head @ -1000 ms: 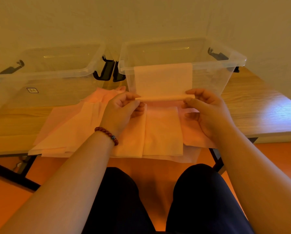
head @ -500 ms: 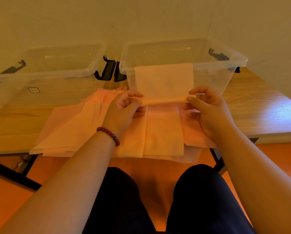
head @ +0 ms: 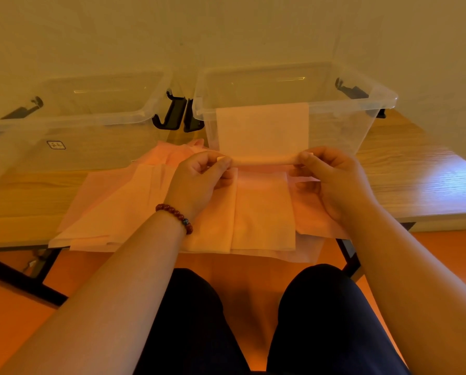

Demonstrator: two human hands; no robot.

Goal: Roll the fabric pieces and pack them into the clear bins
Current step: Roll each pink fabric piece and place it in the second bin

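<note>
A seated person's left hand (head: 199, 180) and right hand (head: 334, 182) hold a pale fabric piece (head: 261, 131) just above the worktop (head: 415, 171), part-way through rolling it. The fingers (head: 223, 165) of both hands are curled in, each pinching one end of the thin roll (head: 264, 159). The unrolled length runs up the front wall of the right bin (head: 375, 96) to its rim; whether it rests on the rim or only stands in front of it cannot be told. The left bin (head: 91, 120) stands beside it, and both look empty, so packing appears not yet begun.

The roll is slender and held only at its tips, so an uneven twist between the two hands would likely skew it into a cone or let it spring loose. The free end may also snag on the bin's rim as it is drawn down. Below the wrists, the pile of fabric pieces (head: 261, 212) overhangs the worktop's near edge, and a brushing forearm could drag sheets to the floor.
</note>
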